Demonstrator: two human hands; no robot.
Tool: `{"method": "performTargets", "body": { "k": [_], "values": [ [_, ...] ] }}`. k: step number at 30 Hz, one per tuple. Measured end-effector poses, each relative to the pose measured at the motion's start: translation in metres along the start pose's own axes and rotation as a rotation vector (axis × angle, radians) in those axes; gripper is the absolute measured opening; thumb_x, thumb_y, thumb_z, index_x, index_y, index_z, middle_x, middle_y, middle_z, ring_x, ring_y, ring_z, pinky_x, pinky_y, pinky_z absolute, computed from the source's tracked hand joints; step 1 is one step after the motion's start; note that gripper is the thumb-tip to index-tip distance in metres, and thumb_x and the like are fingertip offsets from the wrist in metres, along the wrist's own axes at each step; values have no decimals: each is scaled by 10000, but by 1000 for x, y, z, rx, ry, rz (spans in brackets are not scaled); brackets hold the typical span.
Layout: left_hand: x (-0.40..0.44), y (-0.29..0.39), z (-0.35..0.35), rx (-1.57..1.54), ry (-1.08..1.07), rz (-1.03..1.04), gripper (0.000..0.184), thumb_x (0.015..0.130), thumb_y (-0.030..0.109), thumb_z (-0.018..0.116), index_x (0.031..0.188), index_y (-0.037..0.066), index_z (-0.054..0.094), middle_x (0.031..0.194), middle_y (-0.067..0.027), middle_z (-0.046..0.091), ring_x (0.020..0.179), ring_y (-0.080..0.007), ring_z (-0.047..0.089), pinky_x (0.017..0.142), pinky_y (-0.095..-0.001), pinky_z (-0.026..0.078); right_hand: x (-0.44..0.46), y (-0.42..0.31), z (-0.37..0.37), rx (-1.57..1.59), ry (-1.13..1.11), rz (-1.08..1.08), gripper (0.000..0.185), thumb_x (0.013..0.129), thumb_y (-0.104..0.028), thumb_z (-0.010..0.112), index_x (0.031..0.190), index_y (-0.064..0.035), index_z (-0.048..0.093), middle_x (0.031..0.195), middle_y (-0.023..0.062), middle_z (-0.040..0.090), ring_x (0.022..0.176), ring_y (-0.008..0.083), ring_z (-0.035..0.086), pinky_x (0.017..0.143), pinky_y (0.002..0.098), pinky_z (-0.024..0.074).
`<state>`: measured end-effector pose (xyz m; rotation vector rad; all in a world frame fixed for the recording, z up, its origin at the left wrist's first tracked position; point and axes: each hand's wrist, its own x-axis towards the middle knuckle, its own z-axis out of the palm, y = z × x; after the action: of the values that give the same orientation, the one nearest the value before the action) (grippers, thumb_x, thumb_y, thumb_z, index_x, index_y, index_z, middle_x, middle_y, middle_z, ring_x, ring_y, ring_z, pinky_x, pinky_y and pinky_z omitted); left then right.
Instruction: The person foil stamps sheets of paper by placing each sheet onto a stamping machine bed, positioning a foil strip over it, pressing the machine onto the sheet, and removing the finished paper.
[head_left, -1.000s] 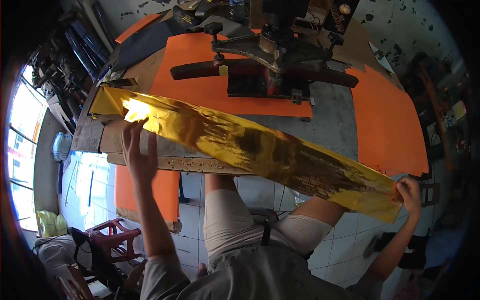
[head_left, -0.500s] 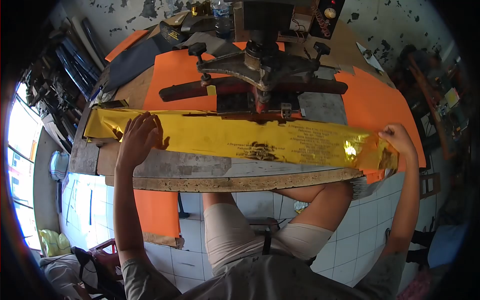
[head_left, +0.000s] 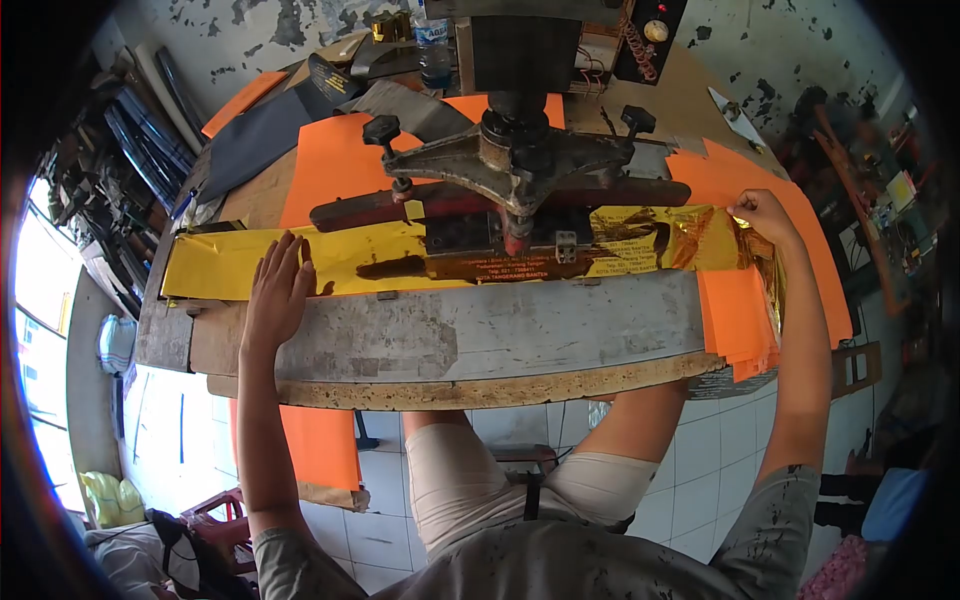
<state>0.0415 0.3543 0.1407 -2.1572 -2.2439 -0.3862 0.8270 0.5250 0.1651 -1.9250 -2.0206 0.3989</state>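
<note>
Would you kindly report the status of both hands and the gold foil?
Left hand open over gold foil. Right hand pinching its crumpled right end. Press over foil's middle.

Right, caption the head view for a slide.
Left hand on a gold foil strip that runs under a press, right hand holding its wrinkled end.

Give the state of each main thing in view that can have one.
Gold foil: spread under the press, crumpled at right
Press: above the foil, contact unclear
Left hand: open, over the foil's left part
Right hand: curled, pinching the foil's right end
Front-right orange sheets: stacked unevenly
Water bottle: upright
Red indicator light: lit
</note>
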Motion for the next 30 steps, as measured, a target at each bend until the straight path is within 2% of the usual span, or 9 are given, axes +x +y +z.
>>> {"method": "performTargets", "body": {
  "k": [15, 30],
  "values": [
    [6, -11, 14, -7, -9, -36, 609, 1115, 440, 331, 1564, 44, 440, 1670, -167, 353, 1564, -347, 282, 1279, -470, 214, 10, 2, 6, 59, -2, -12, 262, 949, -264, 787, 897, -21, 705, 737, -5, 624, 665, 91, 551, 633, 296, 442],
    [6, -13, 14, -39, -1, -29, 604, 1113, 434, 340, 1562, 45, 446, 1669, -168, 356, 1560, -355, 288, 1273, -473, 224, 4, -9, 4, 86, -10, 3, 254, 944, -255, 790, 902, -20, 703, 744, -4, 629, 679, 95, 563, 643, 296, 456]
  ]
}}
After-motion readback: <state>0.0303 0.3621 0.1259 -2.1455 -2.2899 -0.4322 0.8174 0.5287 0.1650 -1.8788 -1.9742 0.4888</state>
